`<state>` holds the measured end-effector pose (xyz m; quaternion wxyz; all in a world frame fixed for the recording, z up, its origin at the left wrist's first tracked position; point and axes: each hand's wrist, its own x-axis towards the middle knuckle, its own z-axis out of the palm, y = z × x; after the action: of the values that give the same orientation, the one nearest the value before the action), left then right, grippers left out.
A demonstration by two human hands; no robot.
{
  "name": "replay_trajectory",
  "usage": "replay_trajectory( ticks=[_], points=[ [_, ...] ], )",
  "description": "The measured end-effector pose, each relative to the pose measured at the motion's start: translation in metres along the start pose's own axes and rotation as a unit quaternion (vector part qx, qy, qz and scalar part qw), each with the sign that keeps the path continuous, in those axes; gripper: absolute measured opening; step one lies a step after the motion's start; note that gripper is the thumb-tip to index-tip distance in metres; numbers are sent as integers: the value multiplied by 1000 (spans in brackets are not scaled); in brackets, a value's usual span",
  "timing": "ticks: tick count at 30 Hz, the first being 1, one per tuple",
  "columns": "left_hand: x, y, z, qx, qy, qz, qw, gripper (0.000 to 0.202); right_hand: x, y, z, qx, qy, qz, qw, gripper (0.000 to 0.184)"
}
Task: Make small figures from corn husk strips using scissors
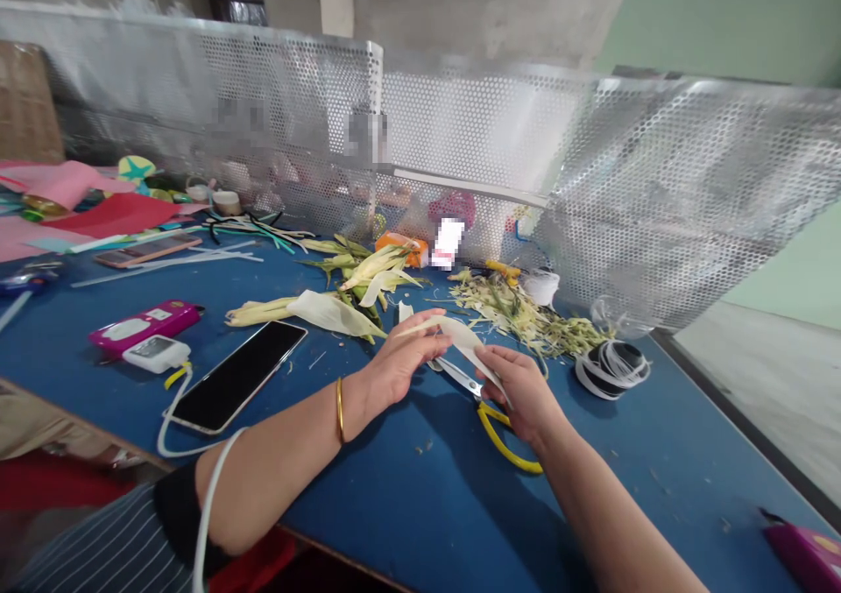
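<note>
A pale corn husk strip (463, 337) stretches between my two hands, above the table. My right hand (519, 387) pinches its near end between thumb and fingers. My left hand (411, 355), with a gold bangle at the wrist, has its fingers and thumb about the far, narrow end. Scissors (503, 444) with yellow handles lie beneath the right hand, their blades pointing toward the left one. Just beyond my left hand, a broad husk leaf (335, 314) rests on a pile of husks (378, 269).
A heap of shredded husk (526, 313) and a white cord spool (611, 370) lie on the right. At left are a black phone (240, 374), a magenta device (145, 326) and a white cabled gadget (158, 352). Perforated metal panels (473, 120) stand behind the blue table (420, 505).
</note>
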<state>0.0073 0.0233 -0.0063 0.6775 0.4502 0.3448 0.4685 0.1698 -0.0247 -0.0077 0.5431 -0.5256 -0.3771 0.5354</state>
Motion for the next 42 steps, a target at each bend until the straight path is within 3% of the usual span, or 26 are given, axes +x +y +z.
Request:
replay_trajectory(
  ticks=[4, 9, 12, 15, 17, 26, 34, 38, 42],
  points=[
    [-3, 9, -6, -6, -31, 18, 999, 54, -4, 4, 5, -12, -23, 19, 999, 36],
    [-1, 15, -6, 8, 23, 9, 1000, 24, -4, 12, 5, -90, -52, 23, 994, 35],
    [-1, 10, -4, 19, 43, -14, 999, 20, -3, 15, 2, -231, -78, -93, 965, 32],
    [-3, 4, -3, 58, 30, -21, 998, 19, -3, 12, -1, -315, -8, -256, 914, 24],
    [-6, -1, 0, 88, 7, -22, 996, 21, -5, 10, -1, -318, 45, -298, 899, 22],
    [-16, -10, 7, 184, -65, -31, 980, 31, -10, 10, 4, -293, 113, -312, 897, 14],
    [-14, -13, 4, 211, -83, 0, 974, 30, -7, 10, 3, -319, 48, -379, 867, 4],
    [-15, -10, 5, 220, -95, 11, 971, 32, -5, 11, 1, -311, 42, -350, 883, 10],
    [-15, -11, 5, 186, -81, -21, 979, 36, -5, 10, 0, -288, 44, -300, 908, 14]
  ],
)
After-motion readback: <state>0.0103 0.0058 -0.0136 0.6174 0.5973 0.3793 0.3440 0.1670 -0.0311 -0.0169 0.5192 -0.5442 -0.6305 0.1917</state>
